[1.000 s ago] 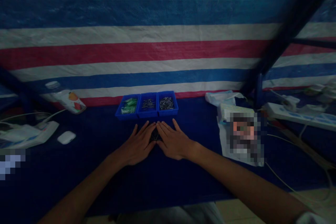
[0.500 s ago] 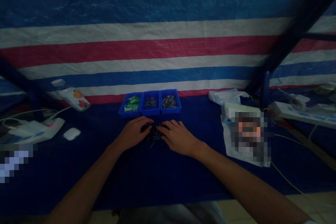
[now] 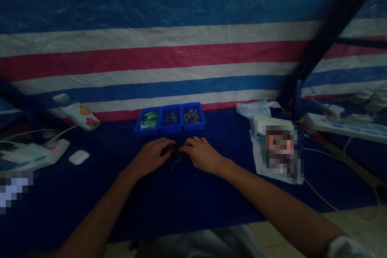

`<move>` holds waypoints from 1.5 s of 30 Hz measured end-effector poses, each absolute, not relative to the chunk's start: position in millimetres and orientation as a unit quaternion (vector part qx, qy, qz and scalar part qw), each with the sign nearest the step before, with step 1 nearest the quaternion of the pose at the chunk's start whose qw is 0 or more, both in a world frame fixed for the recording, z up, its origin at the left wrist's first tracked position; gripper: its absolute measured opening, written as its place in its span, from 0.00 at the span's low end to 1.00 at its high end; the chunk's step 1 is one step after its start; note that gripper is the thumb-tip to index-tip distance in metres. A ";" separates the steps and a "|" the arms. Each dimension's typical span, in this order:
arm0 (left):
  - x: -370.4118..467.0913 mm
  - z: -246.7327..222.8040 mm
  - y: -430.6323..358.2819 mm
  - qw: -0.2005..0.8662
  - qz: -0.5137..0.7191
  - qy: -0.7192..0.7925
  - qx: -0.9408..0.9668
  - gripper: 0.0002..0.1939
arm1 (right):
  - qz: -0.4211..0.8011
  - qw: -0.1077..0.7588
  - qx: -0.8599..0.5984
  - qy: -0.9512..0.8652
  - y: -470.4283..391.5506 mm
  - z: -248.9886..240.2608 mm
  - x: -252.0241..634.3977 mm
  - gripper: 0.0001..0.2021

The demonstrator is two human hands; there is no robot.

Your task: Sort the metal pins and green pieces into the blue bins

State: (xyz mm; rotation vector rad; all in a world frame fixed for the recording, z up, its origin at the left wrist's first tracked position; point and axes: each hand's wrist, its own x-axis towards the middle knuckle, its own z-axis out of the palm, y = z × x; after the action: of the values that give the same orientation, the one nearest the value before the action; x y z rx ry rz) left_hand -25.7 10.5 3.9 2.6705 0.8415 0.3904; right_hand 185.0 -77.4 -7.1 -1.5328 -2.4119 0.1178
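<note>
A loose pile of thin, dark metal pieces like screws or nails (image 3: 178,155) lies on the blue table between my hands. My left hand (image 3: 153,154) borders the pile on the left, fingers curved and a gap showing between thumb and forefinger. From the other side, my right hand (image 3: 203,154) reaches in with bent fingers, its thumb and forefinger apart at the edge of the pile. Nothing held shows in either hand, though the dim light hides detail at the fingertips. Just beyond stand three joined blue bins: the left bin (image 3: 136,130) holds green packets, the middle bin (image 3: 171,130) and right bin (image 3: 193,127) small metal pieces.
To the left are a bottle (image 3: 79,113), a white power strip (image 3: 57,154) with cables and a small white case (image 3: 79,157). On the right lie plastic wrapping (image 3: 256,109), a pack (image 3: 272,124) and another power strip (image 3: 341,125). A striped sheet (image 3: 193,56) hangs behind.
The view has shifted slightly, so most things sit a little further left. Both hands remain around the pile, with more of the metal pieces showing between them.
</note>
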 end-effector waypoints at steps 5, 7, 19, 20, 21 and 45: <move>-25.1 6.0 8.7 0.160 0.129 0.297 0.933 0.15 | 0.052 0.146 -0.522 -0.838 -76.1 -6.9 183.5 0.19; -25.1 6.1 8.6 0.161 0.127 0.294 0.934 0.15 | 0.060 0.152 -0.519 -0.839 -76.1 -5.3 182.6 0.20; -20.2 12.7 0.5 0.174 0.175 0.262 0.933 0.13 | 0.121 0.347 -0.461 -0.807 -70.7 -4.9 176.6 0.17; -19.4 12.4 -0.7 0.186 0.183 0.254 0.931 0.13 | 0.130 0.365 -0.459 -0.799 -70.2 -6.1 176.5 0.17; -18.6 11.6 -1.7 0.198 0.189 0.248 0.929 0.13 | 0.136 0.379 -0.458 -0.792 -69.8 -7.2 176.4 0.17; -16.0 17.5 -6.5 0.288 0.273 0.285 0.873 0.13 | 0.146 0.412 -0.491 -0.754 -73.5 7.5 177.5 0.14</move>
State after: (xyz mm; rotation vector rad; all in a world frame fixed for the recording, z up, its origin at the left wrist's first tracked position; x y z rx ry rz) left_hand -16.0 -6.5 17.5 2.3298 0.7607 0.7280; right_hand 177.5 -73.5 7.5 -1.2348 -1.8969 0.3676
